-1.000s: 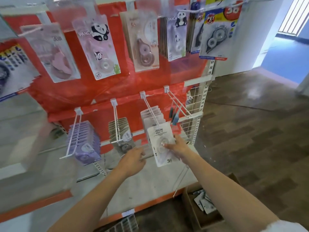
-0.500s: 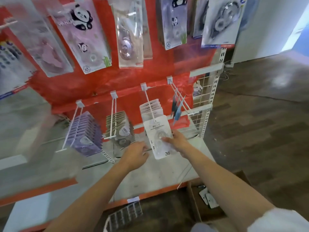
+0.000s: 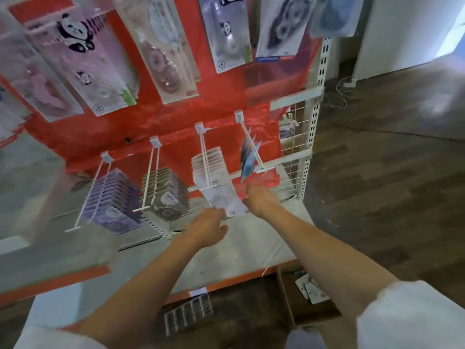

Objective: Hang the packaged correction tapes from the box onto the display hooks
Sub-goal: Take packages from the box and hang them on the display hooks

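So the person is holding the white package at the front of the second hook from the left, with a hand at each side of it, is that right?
Not quite: the white package is at the front of the third hook from the left, not the second. The head view shows this. The left hand and right hand are indeed at either side of it.

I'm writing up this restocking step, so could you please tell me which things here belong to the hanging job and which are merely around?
Job:
white pack
third hook
left hand
right hand
box

Around:
purple packs
panda packs
cable
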Demonstrator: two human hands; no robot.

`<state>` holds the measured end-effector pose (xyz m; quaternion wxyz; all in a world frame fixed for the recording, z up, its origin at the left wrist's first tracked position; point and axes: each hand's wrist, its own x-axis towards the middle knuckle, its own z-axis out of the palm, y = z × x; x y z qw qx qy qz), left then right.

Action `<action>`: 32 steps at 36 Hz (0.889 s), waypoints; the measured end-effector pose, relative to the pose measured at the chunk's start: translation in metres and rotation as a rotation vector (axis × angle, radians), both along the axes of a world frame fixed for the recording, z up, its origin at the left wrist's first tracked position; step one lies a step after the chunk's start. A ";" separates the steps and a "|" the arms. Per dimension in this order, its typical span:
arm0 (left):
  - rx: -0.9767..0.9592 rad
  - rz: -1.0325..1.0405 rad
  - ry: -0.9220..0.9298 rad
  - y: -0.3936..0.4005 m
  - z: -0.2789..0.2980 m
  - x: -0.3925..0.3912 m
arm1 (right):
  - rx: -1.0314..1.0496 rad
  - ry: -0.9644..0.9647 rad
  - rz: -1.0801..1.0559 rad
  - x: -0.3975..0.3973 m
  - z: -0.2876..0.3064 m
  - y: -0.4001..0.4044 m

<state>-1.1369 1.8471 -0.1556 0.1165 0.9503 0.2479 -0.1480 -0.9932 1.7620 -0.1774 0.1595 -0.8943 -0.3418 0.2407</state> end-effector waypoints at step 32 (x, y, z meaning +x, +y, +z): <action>-0.140 -0.549 0.285 -0.220 -0.104 0.156 | -0.203 0.255 -0.342 0.065 -0.120 -0.319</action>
